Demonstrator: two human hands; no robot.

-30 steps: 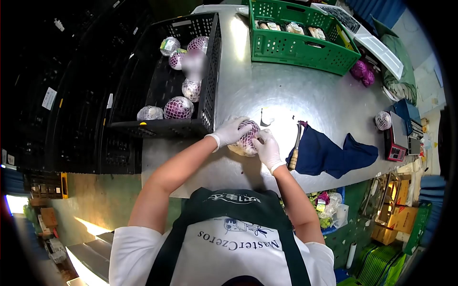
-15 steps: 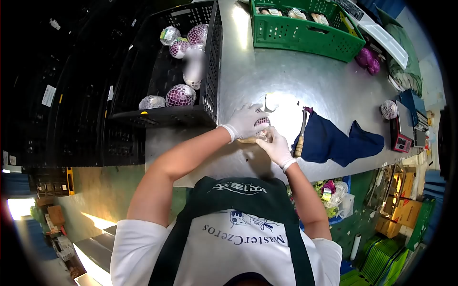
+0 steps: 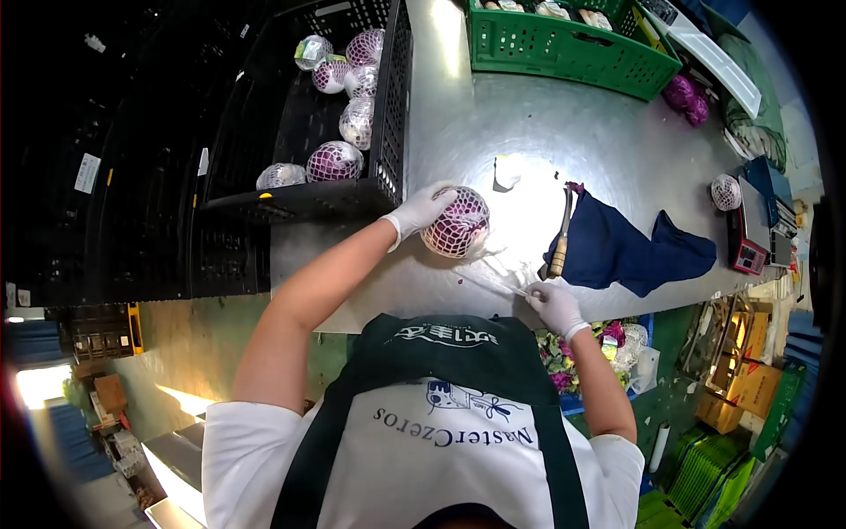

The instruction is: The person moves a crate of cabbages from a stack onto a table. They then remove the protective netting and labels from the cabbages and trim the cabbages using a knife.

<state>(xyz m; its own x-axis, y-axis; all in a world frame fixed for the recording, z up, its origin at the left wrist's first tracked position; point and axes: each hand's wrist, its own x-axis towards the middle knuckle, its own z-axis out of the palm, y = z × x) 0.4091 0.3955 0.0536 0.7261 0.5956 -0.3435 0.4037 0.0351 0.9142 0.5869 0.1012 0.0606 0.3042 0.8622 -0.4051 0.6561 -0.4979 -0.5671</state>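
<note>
My gloved left hand (image 3: 421, 212) grips the upper left side of a purple cabbage (image 3: 457, 226) sleeved in white foam netting, over the metal table. A thin, whitish stretched tail of the netting (image 3: 495, 280) runs from the cabbage down to the right. Its far end is pinched in the fingers of my gloved right hand (image 3: 557, 307), near the table's front edge. Right of the cabbage, a knife (image 3: 559, 251) with a wooden handle lies on the edge of a dark blue cloth (image 3: 617, 249).
A black crate (image 3: 389, 132) at the left holds several netted cabbages. Behind stands a green crate (image 3: 573, 57) with packs inside. A scale (image 3: 749, 256) and another netted ball (image 3: 726, 192) sit at the right. Below the table edge, a blue bin (image 3: 649, 331) contains leafy scraps.
My hands, together over the cabbage before, are now apart. The right hand has drawn down and to the right with the netting's end, stretching it; the cabbage shows fully under my left hand.
</note>
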